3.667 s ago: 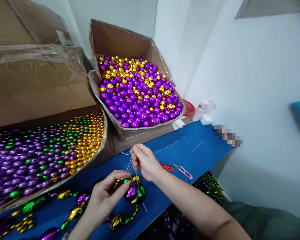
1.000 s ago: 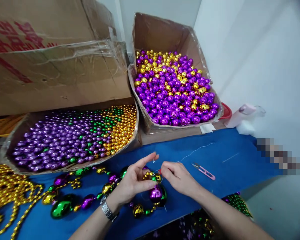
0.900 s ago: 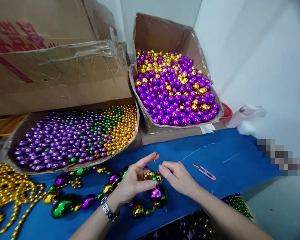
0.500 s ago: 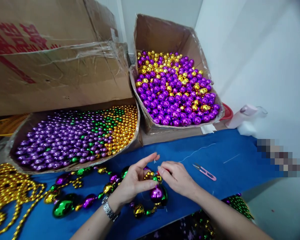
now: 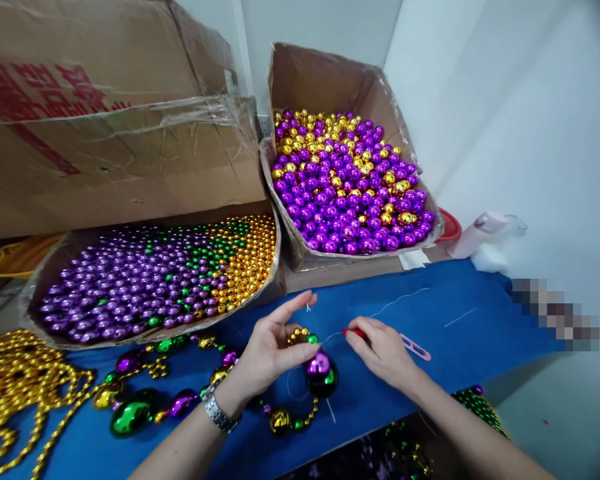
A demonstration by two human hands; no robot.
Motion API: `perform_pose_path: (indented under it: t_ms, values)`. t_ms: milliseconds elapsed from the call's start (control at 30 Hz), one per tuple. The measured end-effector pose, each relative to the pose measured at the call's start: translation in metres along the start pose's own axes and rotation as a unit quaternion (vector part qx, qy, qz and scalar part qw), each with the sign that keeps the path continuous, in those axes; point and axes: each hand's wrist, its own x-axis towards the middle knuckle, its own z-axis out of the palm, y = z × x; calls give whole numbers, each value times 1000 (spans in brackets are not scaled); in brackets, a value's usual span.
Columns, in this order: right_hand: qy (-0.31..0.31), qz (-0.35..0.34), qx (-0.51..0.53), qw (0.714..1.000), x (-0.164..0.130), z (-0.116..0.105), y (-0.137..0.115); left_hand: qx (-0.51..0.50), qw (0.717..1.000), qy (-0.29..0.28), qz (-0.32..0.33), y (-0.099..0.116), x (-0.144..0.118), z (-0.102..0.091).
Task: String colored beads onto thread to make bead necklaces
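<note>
My left hand (image 5: 270, 348) pinches a strand of large purple, green and gold beads (image 5: 280, 419) that lies on the blue cloth (image 5: 460, 337). Its thumb rests next to a big purple ball (image 5: 319, 364), and the index finger sticks out straight. A little to the right, my right hand (image 5: 386, 351) has its fingertips closed on a small red piece (image 5: 353, 331). A thin white thread (image 5: 330, 337) runs from that piece back to the beads. Pink snips (image 5: 416, 349) lie just beyond my right hand.
Two open cartons stand behind: one of purple, green and gold beads (image 5: 155, 283), one of purple and gold balls (image 5: 347, 180). A large taped carton (image 5: 105, 133) sits above left. Gold strands (image 5: 15, 390) pile at the left, and a pink bottle (image 5: 475, 232) stands by the wall.
My right hand has drawn away to the right from the beads, taking the red piece and thread with it. My left hand stays on the strand.
</note>
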Motion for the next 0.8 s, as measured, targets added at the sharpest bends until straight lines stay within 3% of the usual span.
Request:
perform_pose_path:
  t_ms: [133,267,533,700,800]
  values:
    - [45,40,-36,998,-19,7,42,65,992,41,98,42,13,11]
    - [96,23,-21,995,-19,3,44,136,961,85,225,94,28,28]
    - [156,-82,123,977,5,-32,-52,246,868,150,404,194,39,54]
    - [113,-132,266,948,31,-30,-99,287,812,188,472,236,39,67]
    - [81,-130,354,923,58,-24,-122,324,761,204,524,257,40,77]
